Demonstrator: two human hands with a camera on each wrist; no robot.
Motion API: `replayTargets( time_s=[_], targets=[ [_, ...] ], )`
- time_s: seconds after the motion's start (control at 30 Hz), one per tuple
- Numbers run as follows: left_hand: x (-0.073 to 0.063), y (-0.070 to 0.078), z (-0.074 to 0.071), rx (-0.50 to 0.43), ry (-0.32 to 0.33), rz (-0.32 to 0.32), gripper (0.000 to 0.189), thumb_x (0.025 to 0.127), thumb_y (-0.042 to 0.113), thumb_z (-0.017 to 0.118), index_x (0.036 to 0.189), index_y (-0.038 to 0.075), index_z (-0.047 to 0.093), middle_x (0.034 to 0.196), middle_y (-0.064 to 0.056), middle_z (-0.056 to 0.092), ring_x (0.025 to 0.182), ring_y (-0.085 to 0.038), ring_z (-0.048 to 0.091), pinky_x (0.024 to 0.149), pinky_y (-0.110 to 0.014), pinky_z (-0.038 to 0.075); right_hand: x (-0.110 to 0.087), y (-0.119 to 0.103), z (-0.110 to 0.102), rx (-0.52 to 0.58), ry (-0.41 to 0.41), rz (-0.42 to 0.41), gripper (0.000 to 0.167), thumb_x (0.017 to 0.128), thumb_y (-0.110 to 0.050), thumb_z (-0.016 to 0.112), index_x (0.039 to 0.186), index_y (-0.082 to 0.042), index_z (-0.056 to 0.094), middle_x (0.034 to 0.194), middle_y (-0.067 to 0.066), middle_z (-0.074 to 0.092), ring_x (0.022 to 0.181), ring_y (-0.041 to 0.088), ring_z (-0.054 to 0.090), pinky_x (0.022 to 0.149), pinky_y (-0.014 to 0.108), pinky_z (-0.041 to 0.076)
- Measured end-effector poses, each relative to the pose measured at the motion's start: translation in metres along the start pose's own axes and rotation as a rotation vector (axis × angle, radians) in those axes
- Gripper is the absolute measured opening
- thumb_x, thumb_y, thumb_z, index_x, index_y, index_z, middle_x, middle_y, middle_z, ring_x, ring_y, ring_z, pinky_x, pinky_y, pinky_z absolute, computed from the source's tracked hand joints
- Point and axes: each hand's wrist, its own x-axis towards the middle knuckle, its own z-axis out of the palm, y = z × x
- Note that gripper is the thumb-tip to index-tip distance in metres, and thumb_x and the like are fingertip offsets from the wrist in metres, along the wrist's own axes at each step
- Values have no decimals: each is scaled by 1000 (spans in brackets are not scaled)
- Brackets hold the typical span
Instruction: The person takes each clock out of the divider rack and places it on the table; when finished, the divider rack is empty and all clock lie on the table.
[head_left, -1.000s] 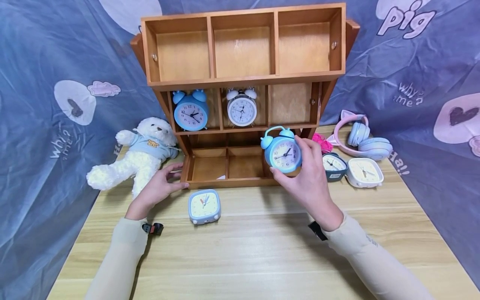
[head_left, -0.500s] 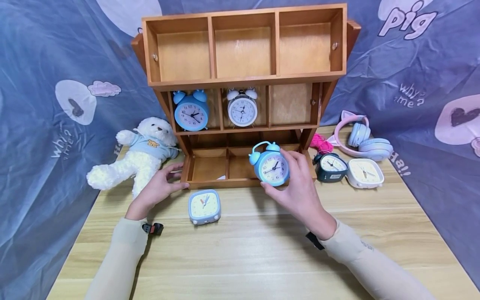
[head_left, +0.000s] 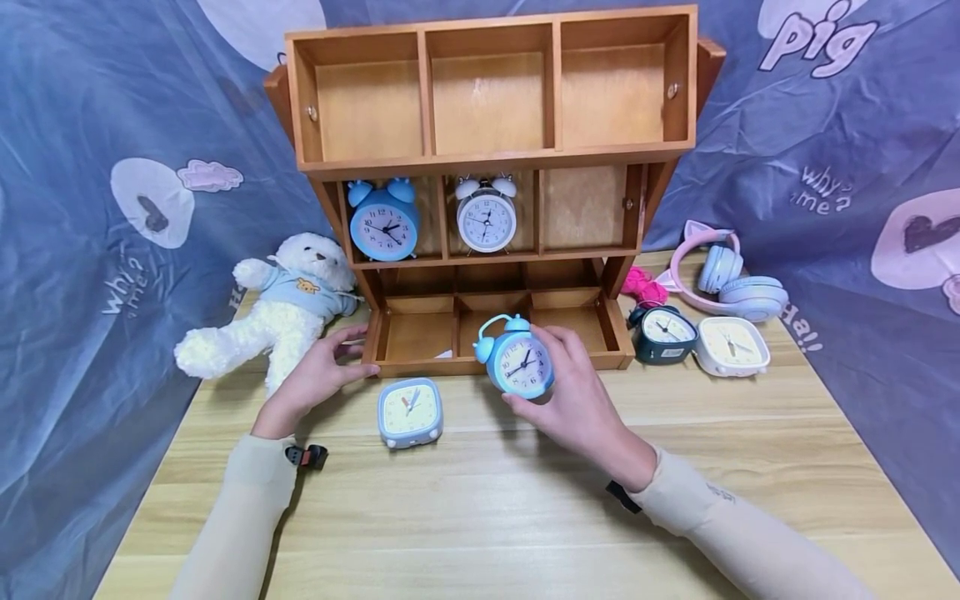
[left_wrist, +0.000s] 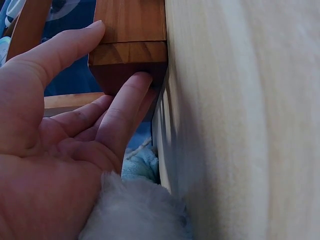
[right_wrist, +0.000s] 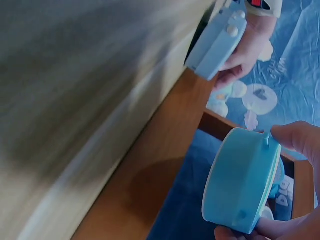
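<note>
Blue clock (head_left: 519,367) could slip: my right hand (head_left: 573,393) pinches its smooth rim; my left hand (head_left: 321,377) grips the shelf (head_left: 495,163) at its seven-o'clock corner.

A home-like corner, perhaps staged, is suggested by the printed cloth (head_left: 82,217) hung behind the desk (head_left: 510,517), the wooden shelf (head_left: 491,158) at twelve o'clock, teddy bear (head_left: 288,300) at ten and headphones (head_left: 752,297) at two.

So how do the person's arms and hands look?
The left hand and right hand are bare. The left sleeve and right sleeve are pale beige, the latter with a grey marking. The left strap is black and red, the right strap black.
</note>
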Motion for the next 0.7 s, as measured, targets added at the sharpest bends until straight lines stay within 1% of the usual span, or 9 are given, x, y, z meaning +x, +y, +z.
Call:
replayTargets(
  time_s=[0.2,0.37,0.53,0.7],
  targets=[
    [0,-1,0,-7,-4,-2,87,102,17,84,173,-1,36,173,-27,47,153,-48,56,122,-59,50,-6,0,9,-11,-76,-11,100,81,-28,101,163,-2,51,157,20,52,135,37,63,111,56,59],
    [0,0,1,-11,-5,-3,86,102,16,84,173,0,36,173,-26,48,153,-48,56,122,-59,50,-10,-3,16,-13,-128,-10,99,81,-28,100,163,-2,52,157,18,53,131,32,64,107,52,61],
    [0,0,0,-14,-4,-2,87,102,17,84,172,0,37,173,-26,48,153,-48,56,123,-60,49,-13,-4,21,-22,-169,-38,99,81,-29,101,163,-3,53,156,15,55,131,29,65,109,50,62],
    [0,-1,0,-13,-4,-4,87,102,17,84,173,0,36,173,-26,48,153,-48,56,122,-58,50,-14,-3,24,-26,-202,-61,99,80,-29,102,163,-5,53,157,13,56,135,28,64,113,51,60]
  ],
)
